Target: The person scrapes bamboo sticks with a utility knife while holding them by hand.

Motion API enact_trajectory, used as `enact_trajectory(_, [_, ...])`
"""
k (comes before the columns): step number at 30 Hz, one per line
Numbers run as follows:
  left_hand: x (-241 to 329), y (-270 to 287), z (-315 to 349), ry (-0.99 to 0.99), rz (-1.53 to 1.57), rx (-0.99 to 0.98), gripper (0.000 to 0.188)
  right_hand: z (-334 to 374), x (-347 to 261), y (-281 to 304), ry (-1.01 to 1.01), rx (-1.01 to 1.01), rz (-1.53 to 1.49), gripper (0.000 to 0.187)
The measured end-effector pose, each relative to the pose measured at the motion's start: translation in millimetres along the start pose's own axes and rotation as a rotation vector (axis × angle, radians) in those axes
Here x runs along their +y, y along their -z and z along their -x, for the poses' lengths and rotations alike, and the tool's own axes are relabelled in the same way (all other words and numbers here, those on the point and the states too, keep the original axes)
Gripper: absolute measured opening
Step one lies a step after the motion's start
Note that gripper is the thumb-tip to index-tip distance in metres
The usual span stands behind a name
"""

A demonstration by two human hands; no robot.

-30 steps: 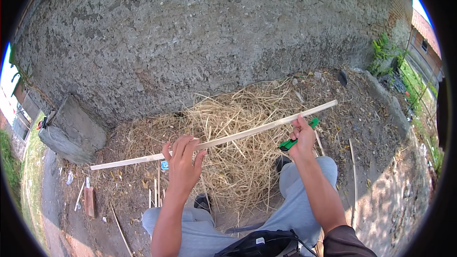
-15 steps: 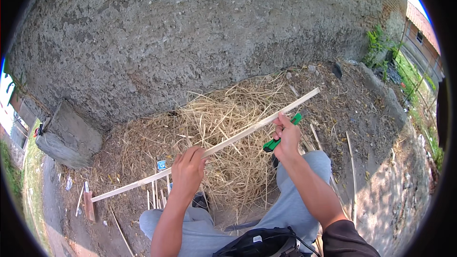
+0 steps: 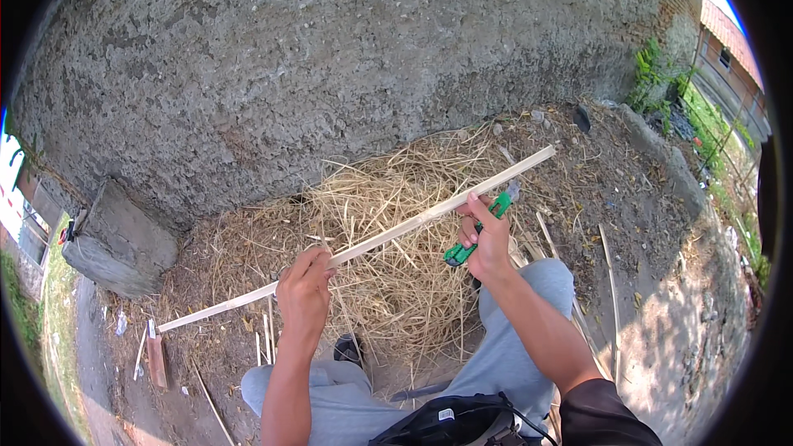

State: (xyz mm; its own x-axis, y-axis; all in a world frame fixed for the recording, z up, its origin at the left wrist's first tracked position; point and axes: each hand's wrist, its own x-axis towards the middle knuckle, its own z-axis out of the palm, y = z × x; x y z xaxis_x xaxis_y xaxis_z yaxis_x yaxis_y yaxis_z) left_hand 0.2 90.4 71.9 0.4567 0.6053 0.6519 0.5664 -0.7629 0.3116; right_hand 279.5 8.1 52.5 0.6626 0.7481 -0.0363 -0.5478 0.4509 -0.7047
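A pale wooden strip [image 3: 396, 230] slants from eight o'clock to two o'clock above a straw-like heap [image 3: 396, 301], a rough wall [image 3: 372, 49] rising at twelve. Left hand [image 3: 304, 291] fingers close around the strip toward seven-thirty; the right hand [image 3: 489, 241], near four o'clock, appears to pinch it while its other fingers grip a green tool [image 3: 500, 203]. Good handling likely calls for well-spaced holds, a steady strip and the tool's tip, blade indiscernible, angled clear of skin.
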Motion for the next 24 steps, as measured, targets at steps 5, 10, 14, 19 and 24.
enact_trajectory(5, [6.9,2.9,-0.4,0.005,-0.023,-0.026,0.025,-2.9,3.5,4.9,-0.011,0.001,-0.017,0.016])
enact_trajectory(10, [2.7,2.5,1.8,0.016,-0.031,-0.045,0.024,-4.0,8.0,6.3,-0.035,0.017,-0.022,0.017])
enact_trajectory(14, [1.4,1.5,1.1,0.010,-0.030,-0.041,0.022,-2.7,5.9,3.9,-0.039,0.027,-0.004,0.019])
enact_trajectory(19, [2.5,0.8,0.8,-0.017,-0.011,-0.041,0.022,-3.1,7.7,4.1,-0.031,0.030,-0.005,0.020])
enact_trajectory(24, [-1.6,-0.5,3.0,-0.022,0.027,-0.081,0.024,1.9,2.5,-4.6,-0.010,0.026,0.011,0.025])
